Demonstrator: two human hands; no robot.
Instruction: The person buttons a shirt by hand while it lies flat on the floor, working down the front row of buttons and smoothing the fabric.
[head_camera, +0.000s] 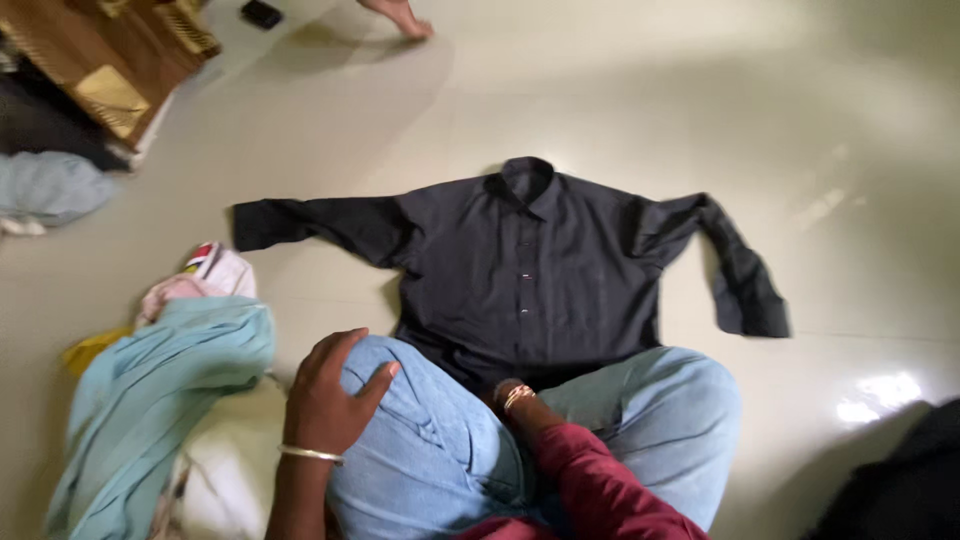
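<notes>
A black long-sleeved shirt (530, 270) lies spread flat on the pale floor, front up, collar away from me, both sleeves out to the sides. I sit cross-legged in blue jeans (440, 440) at its lower hem. My left hand (330, 395) rests on my left knee, fingers apart, a bangle on the wrist. My right hand is tucked down between my legs near the hem; only the wrist (515, 398) with bangles and a maroon sleeve show, so its fingers are hidden.
A heap of clothes lies at my left: a light teal cloth (160, 390), a pink and white piece (205, 275), something yellow (90, 350). Brown and gold fabric (110, 60) and a grey-blue garment (50, 185) sit top left. Another person's bare foot (400, 15) stands at the top. Dark cloth (900, 480) lies bottom right.
</notes>
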